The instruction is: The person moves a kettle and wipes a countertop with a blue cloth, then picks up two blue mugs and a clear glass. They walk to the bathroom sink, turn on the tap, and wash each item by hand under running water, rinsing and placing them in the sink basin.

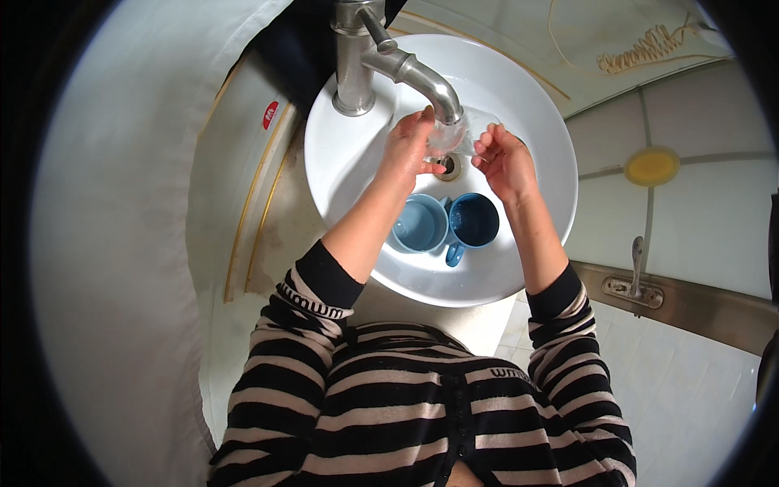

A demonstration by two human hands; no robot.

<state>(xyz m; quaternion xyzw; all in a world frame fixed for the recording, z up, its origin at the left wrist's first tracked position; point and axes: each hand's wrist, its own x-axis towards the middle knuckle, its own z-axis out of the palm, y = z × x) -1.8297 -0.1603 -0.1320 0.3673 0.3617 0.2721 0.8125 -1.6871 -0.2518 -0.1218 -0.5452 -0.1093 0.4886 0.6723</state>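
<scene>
Under the faucet's spout, my left hand point(411, 146) holds a clear, see-through vessel point(447, 139), which looks like a glass; its shape is partly hidden by the fingers. My right hand point(506, 161) is at the other side, its fingertips pinched at the edge of a thin translucent sheet or cloth point(481, 123) beside the vessel. Whether this is plastic or fabric I cannot tell. Nearer my body, a light blue mug point(419, 224) and a dark blue mug point(473, 220) stand side by side in the white basin point(444, 289), their openings up.
The metal faucet point(355, 73) rises at the basin's back left, its spout reaching over the drain point(449, 168). A pale curtain point(122, 243) hangs at the left. To the right are a panelled door with a metal handle point(636, 268) and a coiled cord point(645, 50).
</scene>
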